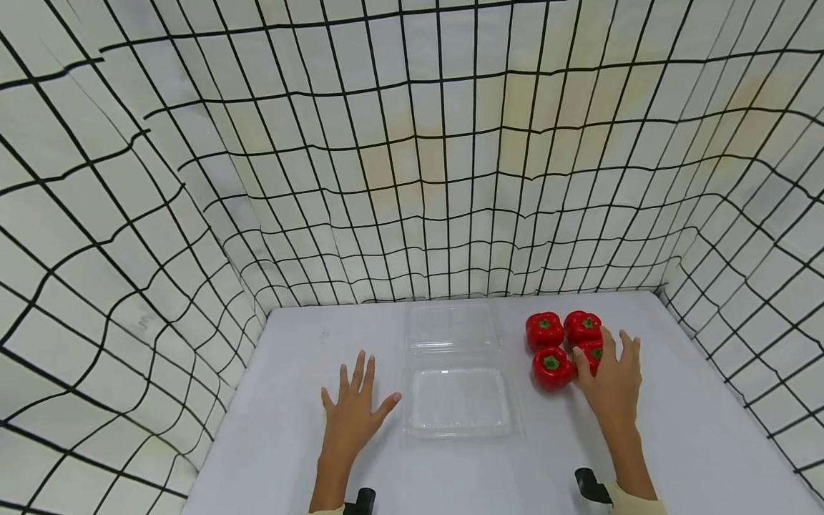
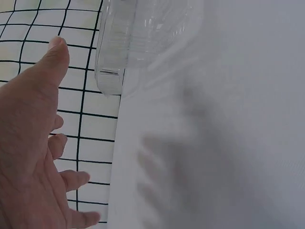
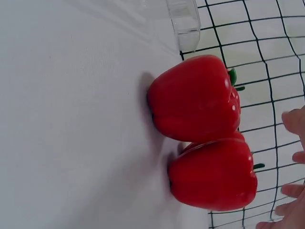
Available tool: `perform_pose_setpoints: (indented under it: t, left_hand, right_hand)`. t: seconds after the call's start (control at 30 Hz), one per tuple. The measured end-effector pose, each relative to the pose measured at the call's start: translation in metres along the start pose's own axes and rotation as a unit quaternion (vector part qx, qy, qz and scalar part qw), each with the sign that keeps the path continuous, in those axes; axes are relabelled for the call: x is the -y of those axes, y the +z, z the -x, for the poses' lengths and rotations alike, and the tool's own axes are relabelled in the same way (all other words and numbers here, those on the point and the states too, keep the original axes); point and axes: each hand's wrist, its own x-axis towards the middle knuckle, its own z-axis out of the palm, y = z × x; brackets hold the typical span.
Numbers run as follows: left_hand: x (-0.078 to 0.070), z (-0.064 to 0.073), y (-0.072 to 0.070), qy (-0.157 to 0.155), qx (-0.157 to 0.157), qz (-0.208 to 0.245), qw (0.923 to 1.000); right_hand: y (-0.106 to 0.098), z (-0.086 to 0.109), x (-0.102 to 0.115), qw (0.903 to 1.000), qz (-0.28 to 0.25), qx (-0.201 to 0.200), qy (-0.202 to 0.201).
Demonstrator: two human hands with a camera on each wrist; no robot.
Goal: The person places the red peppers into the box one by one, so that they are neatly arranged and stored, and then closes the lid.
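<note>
Several red bell peppers (image 1: 551,372) with green stems sit grouped on the right of the table. My right hand (image 1: 614,386) hovers at the nearest right pepper (image 1: 590,357), fingers spread and partly covering it. In the right wrist view those fingers (image 3: 295,191) stand apart from two of the peppers (image 3: 195,98), with nothing held. A clear plastic clamshell box (image 1: 460,400) lies opened out in the middle, its other half (image 1: 453,327) behind. To the box's left, my left hand (image 1: 350,415) is held over the table, fingers spread, holding nothing.
The white table (image 1: 290,400) is bordered at the back and both sides by a black grid net (image 1: 412,179) in front of pale sheeting. The clamshell box lies between the two hands.
</note>
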Motion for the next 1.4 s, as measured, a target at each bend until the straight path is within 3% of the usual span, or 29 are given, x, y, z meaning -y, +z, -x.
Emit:
perform_pose_setpoints:
  t: [0.1,0.2,0.33,0.47,0.7,1.17,1.4]
  left_hand:
    - [-0.004,0.005,0.006,0.003,0.029,0.076,0.9966]
    - [-0.007,0.009,0.015,0.012,0.069,0.157,0.9851]
    - [-0.01,0.014,0.027,0.029,0.093,0.229,0.9686]
    - [-0.013,0.016,0.034,0.041,0.086,0.26,0.961]
    - [-0.022,0.018,0.04,0.047,0.092,0.273,0.9565]
    - [-0.025,0.021,0.051,0.059,0.08,0.296,0.9501]
    - [-0.026,0.022,0.053,0.053,0.08,0.306,0.9471]
  right_hand:
    - [0.0,0.001,-0.008,0.9973,-0.032,0.02,0.064]
    - [0.003,0.003,-0.016,0.992,-0.055,0.04,0.106]
    - [0.009,0.002,-0.025,0.9876,-0.082,0.054,0.123]
    - [0.015,0.001,-0.03,0.9851,-0.103,0.058,0.125]
    - [0.02,-0.001,-0.033,0.9824,-0.136,0.039,0.123]
    - [0.023,-0.002,-0.046,0.9588,-0.232,0.079,0.143]
    - [0.024,-0.001,-0.047,0.9455,-0.274,0.075,0.158]
